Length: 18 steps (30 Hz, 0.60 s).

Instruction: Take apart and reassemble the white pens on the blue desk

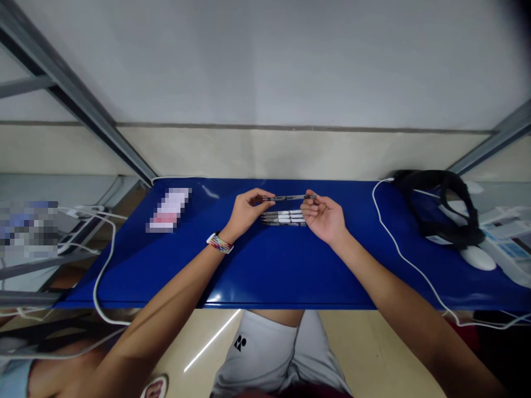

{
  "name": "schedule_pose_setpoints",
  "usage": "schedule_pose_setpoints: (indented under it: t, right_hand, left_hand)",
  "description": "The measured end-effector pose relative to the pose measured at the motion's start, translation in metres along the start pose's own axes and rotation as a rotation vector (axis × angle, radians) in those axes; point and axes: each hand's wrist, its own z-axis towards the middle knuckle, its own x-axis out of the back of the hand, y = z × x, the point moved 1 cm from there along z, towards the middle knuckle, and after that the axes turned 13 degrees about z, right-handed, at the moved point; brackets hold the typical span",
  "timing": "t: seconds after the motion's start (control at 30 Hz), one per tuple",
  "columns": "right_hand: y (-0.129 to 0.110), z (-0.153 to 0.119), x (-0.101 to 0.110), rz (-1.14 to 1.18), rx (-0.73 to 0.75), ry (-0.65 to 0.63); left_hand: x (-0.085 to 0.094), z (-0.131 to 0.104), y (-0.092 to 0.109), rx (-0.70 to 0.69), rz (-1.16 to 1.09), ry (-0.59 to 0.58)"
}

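Note:
A dark pen [290, 197] is held level between my two hands, above the blue tabletop [265, 271]. My left hand [249, 207] pinches its left end between thumb and fingers. At the other end, the fingertips of my right hand [326, 215] close on the pen. Just below it on the table lie several pens [284, 217] side by side in a small row, some with white barrels. My right hand partly covers their right ends.
A blurred-out pinkish sheet or card [170, 210] lies on the left. On the right are a black headset with straps [440, 215], a white cable [394, 243] and a white rounded object [478, 258]. Metal frame posts [83, 88] rise at both sides before a pale wall.

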Motion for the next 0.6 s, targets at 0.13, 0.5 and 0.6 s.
schedule_pose_setpoints:
  t: [0.13, 0.5, 0.6]
  right_hand:
    - [0.0003, -0.002, -0.002, 0.048, -0.008, -0.002]
    - [0.0036, 0.0005, -0.0005, 0.034, 0.014, 0.012]
    - [0.0022, -0.0014, -0.0016, 0.062, 0.01, 0.015]
  left_hand:
    - [-0.0006, 0.0, 0.0002, 0.003, 0.0, -0.006]
    - [-0.0014, -0.0011, -0.004, 0.006, -0.013, -0.014]
    - [-0.0018, -0.0009, -0.0037, 0.002, -0.019, -0.015]
